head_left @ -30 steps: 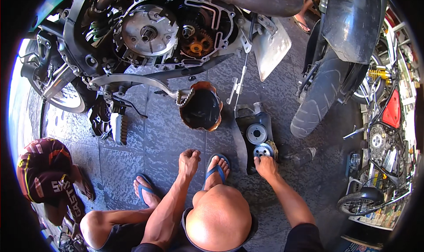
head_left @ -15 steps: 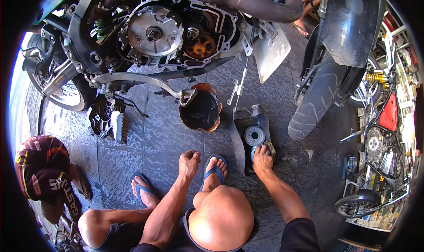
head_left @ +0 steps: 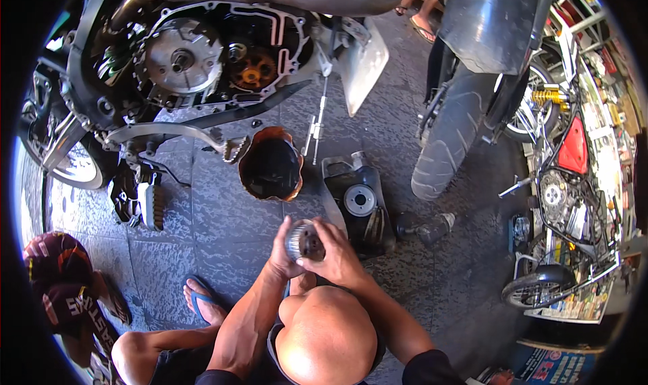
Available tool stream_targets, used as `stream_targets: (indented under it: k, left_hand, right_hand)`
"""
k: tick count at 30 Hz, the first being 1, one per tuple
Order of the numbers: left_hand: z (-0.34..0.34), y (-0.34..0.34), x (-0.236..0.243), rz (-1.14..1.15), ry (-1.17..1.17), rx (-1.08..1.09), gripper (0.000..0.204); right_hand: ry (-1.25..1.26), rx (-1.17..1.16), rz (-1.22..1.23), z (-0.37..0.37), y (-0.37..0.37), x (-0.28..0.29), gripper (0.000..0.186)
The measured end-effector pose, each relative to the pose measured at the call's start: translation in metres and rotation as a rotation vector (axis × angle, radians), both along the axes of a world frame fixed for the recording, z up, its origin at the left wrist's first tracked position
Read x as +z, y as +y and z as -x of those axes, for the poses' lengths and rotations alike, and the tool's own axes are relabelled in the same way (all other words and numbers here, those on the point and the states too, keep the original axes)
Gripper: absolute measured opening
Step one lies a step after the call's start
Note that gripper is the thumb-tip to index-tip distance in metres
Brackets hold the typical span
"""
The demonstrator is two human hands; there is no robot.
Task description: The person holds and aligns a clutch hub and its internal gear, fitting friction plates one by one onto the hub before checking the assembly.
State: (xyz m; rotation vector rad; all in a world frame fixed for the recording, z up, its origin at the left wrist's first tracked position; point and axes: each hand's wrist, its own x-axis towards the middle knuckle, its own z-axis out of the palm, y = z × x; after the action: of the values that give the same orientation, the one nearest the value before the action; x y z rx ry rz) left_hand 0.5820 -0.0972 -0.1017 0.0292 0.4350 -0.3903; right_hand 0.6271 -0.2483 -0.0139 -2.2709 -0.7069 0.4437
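Ribbed metal drum (head_left: 304, 240) between left fingers (head_left: 284, 228) and right fingers (head_left: 330, 232), touching both.

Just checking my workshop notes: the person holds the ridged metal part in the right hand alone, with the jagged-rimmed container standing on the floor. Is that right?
Not quite: the head view shows the left hand and the right hand holding the ridged metal part together. The jagged-rimmed container does stand on the floor.

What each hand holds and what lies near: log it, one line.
left hand: on ribbed metal part | right hand: same part | ahead: jagged-rimmed basin | ahead-right: dark tray, round disc inside
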Motion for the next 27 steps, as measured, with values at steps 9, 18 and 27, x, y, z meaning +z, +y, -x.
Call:
stream_targets:
  k: [9, 18, 27]
  left_hand:
    - [0.014, 0.048, 0.019, 0.019, -0.113, 0.244, 0.089]
    - [0.023, 0.053, 0.054, -0.024, -0.104, 0.344, 0.096]
    - [0.028, 0.075, 0.11, 0.093, -0.342, 0.479, 0.101]
  right_hand:
    - [0.033, -0.727, 0.415, -0.048, -0.107, -0.09, 0.05]
    - [0.356, -1.108, 0.58, -0.084, -0.049, -0.159, 0.068]
    - [0.409, -1.218, -0.084, -0.08, -0.106, -0.147, 0.03]
